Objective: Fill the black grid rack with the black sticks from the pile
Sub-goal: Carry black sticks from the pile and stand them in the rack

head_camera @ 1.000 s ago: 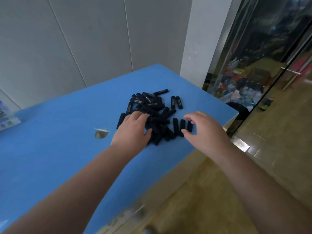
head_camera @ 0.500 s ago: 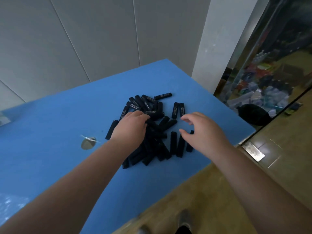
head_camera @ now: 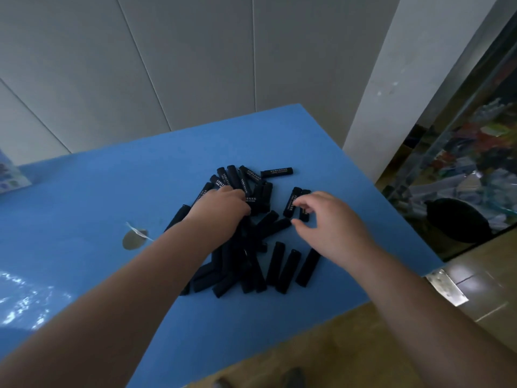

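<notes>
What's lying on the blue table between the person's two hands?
In the head view, black sticks from the pile fill the stretch between the left hand and the right hand; one angled stick points toward the right thumb.

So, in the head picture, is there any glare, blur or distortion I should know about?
Head view: white glare on the blue table at lower left; wide-angle bending of the wall lines; dim light merges the pile of black sticks into one dark mass; the glass at right is blurred.
</notes>
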A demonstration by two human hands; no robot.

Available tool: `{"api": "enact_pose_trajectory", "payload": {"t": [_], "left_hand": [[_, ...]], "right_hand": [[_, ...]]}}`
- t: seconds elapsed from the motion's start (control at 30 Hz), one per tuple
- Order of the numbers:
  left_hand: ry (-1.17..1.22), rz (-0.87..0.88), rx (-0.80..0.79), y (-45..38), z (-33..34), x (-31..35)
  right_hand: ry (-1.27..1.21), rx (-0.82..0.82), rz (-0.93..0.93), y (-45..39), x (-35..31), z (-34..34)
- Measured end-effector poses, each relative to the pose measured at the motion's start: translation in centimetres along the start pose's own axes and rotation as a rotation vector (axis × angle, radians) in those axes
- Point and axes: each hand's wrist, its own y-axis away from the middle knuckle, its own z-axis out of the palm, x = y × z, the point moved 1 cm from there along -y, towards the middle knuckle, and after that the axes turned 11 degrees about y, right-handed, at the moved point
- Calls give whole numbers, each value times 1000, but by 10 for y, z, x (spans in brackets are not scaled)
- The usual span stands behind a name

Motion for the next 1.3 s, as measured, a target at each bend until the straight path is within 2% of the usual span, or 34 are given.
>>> {"api": "enact_pose_trajectory", "payload": {"t": [0.17, 0.37, 0.5, 0.57, 0.63, 0.7, 0.8, 0.97, 1.17, 1.3], "left_hand": [[-122, 0, -18, -1, 0, 8], [-41, 31, 62, 2, -2, 4], [141, -6, 328, 15, -4, 1], [344, -132, 464, 26, -4, 0], [618, -327, 535, 34, -3, -1], [796, -471, 552, 39, -2, -4], [974, -577, 533, 46, -1, -9], [1179, -604, 525, 59, 2, -12], [1502, -671, 546, 65, -2, -11], [1610, -695, 498, 66, -4, -12]], "right_hand": [[-32, -7, -33, -4, 5, 6], [-38, -15, -56, -6, 7, 7], [-16, -17, -68, -11, 8, 10], [1, -19, -82, -17, 3, 14], [22, -15, -102, -27, -5, 16], [33, -22, -128, -38, -17, 18], [52, -34, -157, -55, -33, 25], [130, -40, -187, -80, -50, 42], [226, -156, -199, -91, -56, 56], [224, -201, -189, -94, -55, 59]]}}
